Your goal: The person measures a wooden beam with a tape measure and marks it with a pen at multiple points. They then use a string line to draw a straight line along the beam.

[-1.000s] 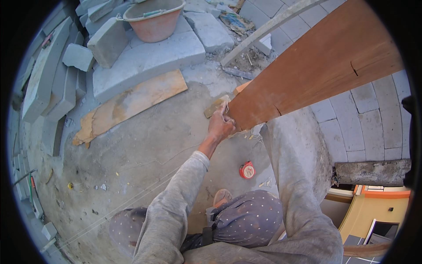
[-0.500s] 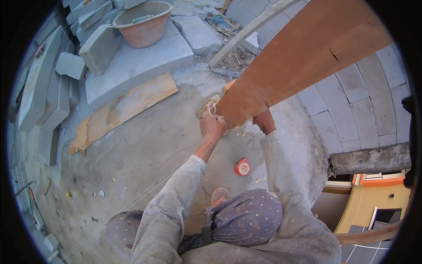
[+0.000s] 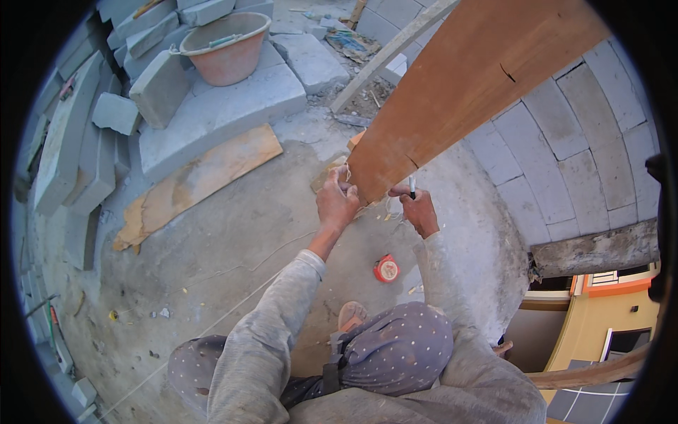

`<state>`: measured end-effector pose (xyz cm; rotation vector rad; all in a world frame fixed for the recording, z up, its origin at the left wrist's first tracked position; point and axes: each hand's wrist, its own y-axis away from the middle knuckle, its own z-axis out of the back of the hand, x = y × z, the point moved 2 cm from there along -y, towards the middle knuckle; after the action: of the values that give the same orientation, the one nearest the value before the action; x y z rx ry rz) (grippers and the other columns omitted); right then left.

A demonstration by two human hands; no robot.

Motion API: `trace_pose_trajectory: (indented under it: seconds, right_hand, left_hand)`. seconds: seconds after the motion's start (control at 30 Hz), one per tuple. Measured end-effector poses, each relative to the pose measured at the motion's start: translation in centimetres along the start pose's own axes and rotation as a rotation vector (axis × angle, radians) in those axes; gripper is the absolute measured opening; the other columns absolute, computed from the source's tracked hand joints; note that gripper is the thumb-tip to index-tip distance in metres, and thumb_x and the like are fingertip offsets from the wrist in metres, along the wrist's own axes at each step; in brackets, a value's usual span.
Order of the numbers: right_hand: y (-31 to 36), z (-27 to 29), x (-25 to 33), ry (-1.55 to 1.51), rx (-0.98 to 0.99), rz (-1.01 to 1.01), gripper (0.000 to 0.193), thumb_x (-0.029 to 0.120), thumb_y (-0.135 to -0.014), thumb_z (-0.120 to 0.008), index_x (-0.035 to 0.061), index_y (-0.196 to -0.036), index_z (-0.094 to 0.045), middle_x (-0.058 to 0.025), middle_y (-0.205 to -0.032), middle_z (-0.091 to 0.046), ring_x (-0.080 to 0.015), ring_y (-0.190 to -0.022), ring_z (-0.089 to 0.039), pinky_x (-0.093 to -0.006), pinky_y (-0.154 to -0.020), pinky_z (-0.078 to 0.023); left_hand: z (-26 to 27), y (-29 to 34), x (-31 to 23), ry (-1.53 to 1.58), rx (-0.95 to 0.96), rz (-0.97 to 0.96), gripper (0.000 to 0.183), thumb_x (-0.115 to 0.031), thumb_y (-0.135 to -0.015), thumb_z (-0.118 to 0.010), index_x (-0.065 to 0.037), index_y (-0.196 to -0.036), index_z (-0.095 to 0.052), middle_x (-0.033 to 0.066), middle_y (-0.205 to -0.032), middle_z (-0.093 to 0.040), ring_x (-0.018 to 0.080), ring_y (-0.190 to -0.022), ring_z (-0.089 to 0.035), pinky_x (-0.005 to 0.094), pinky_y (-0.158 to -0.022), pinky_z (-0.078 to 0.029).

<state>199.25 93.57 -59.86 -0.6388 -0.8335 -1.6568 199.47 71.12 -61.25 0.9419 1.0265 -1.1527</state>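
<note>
A long reddish-brown wooden board [image 3: 452, 92] slants from the upper right down to its near end, between my hands. My left hand [image 3: 337, 205] is closed at the left edge of that end, its fingers pinching a thin pale string [image 3: 347, 171]. At the right edge my right hand [image 3: 421, 214] is closed round a slim marker [image 3: 412, 184], white with a black part. A finger of this hand reaches to the board's edge. Loose loops of string hang about the board's end. On the concrete floor below lies a red tape measure [image 3: 386, 269].
A stained plank [image 3: 201, 182] lies on the floor at left. Behind it, a bucket [image 3: 226, 53] stands on a pale block slab [image 3: 226, 113], with stacked blocks [image 3: 74, 134] further left. A block wall [image 3: 565, 141] rises at right, and a leaning strip [image 3: 388, 60] stands behind the board.
My right hand has come out from beneath the board's edge, and the marker in it now shows. The board has shifted slightly to the left in view. My left hand keeps its pinch.
</note>
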Motion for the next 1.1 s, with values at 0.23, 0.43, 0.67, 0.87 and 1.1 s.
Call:
trace_pose_trajectory:
  seconds: [0.23, 0.43, 0.67, 0.87, 1.1]
  right_hand:
    - [0.7, -1.3, -0.6, -0.016, 0.011, 0.019, 0.036, 0.001, -0.089, -0.05, 0.002, -0.116, -0.074, -0.0089, -0.101, -0.078, -0.0122, -0.081, -0.066, -0.0289, -0.076, -0.053]
    - [1.0, -1.4, -2.0, 0.016, 0.029, 0.071, 0.036, 0.001, -0.092, -0.05, -0.0014, -0.122, -0.07, -0.0076, -0.106, -0.076, -0.0084, -0.058, -0.053, -0.0272, -0.054, -0.048]
    - [1.8, -1.7, -3.4, -0.04, 0.014, 0.061, 0.036, 0.003, -0.093, -0.05, -0.0027, -0.124, -0.068, -0.008, -0.106, -0.075, -0.0087, -0.057, -0.053, -0.0266, -0.053, -0.047]
    - [2.4, -1.8, -4.1, -0.11, 0.019, -0.001, 0.035, 0.004, -0.094, -0.051, -0.0032, -0.124, -0.068, -0.0087, -0.107, -0.076, -0.0085, -0.056, -0.052, -0.0259, -0.053, -0.047]
    - [3.4, -1.7, -5.7, 0.033, -0.024, 0.031, 0.035, 0.005, -0.094, -0.052, -0.0028, -0.125, -0.067, -0.0082, -0.107, -0.076, -0.0077, -0.059, -0.054, -0.026, -0.053, -0.048]
  left_hand:
    - [0.3, -0.6, 0.9, -0.015, 0.054, 0.006, 0.052, -0.012, -0.086, -0.073, 0.0, -0.134, -0.059, 0.0122, -0.092, -0.077, 0.02, -0.084, -0.074, 0.0339, -0.08, -0.056]
    - [0.1, -0.3, 1.2, -0.014, 0.041, 0.017, 0.047, -0.015, -0.086, -0.073, 0.0, -0.129, -0.064, 0.0121, -0.092, -0.076, 0.0209, -0.084, -0.073, 0.0343, -0.081, -0.056]
    - [-0.1, -0.4, 1.7, -0.024, -0.011, 0.043, 0.042, -0.017, -0.087, -0.072, -0.001, -0.125, -0.067, 0.0138, -0.096, -0.077, 0.0241, -0.089, -0.074, 0.0353, -0.082, -0.056]
    - [0.1, -0.9, 2.1, -0.01, -0.009, 0.085, 0.044, -0.021, -0.088, -0.072, -0.001, -0.127, -0.066, 0.0151, -0.1, -0.077, 0.026, -0.094, -0.074, 0.0377, -0.085, -0.056]
    - [0.9, -1.4, 2.4, -0.191, 0.1, 0.171, 0.043, -0.038, -0.092, -0.067, 0.001, -0.11, -0.073, 0.02, -0.098, -0.076, 0.0312, -0.097, -0.073, 0.041, -0.087, -0.054]
